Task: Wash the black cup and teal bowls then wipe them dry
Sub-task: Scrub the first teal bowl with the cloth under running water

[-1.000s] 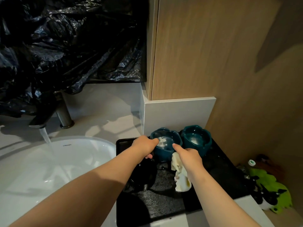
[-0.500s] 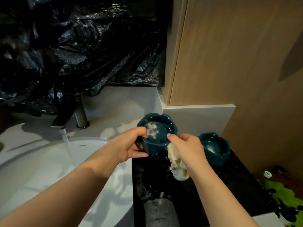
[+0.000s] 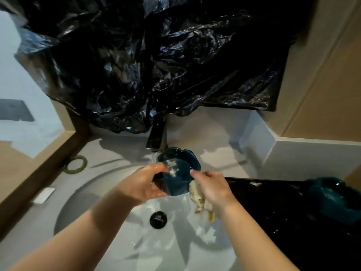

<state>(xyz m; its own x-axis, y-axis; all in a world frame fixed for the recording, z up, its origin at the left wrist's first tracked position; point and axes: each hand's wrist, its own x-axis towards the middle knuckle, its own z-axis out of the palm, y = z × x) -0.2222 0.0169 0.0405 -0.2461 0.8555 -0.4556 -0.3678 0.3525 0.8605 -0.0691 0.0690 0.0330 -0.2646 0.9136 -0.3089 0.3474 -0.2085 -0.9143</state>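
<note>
Looking down through the head camera, I see the teal bowl [image 3: 179, 173] held just in front of the faucet [image 3: 157, 133]. Its far rim sits close under the spout, and it tips toward me so the white suds inside show. A thin stream of water [image 3: 154, 155] falls from the spout at the bowl's far-left rim.

My left hand [image 3: 144, 184] grips the bowl from the side left of the faucet, with the thumb over the rim and the fingers curled under the wall. My right hand [image 3: 211, 184] is on the opposite side, right of the faucet. Its fingers are closed round a bunched pale cloth [image 3: 199, 202] that hangs below the palm, and one fingertip touches the bowl's near-right rim.

The sink basin [image 3: 78, 208] lies in front of the faucet, and its dark drain [image 3: 158, 220] is straight out from the spout, under my wrists. The second teal bowl [image 3: 336, 200] stands well right of the faucet on a wet black mat [image 3: 283, 212], apart from both hands. A green ring [image 3: 75, 164] lies on the counter left of the faucet. Crumpled black plastic sheeting [image 3: 156, 65] hangs behind and above it.
</note>
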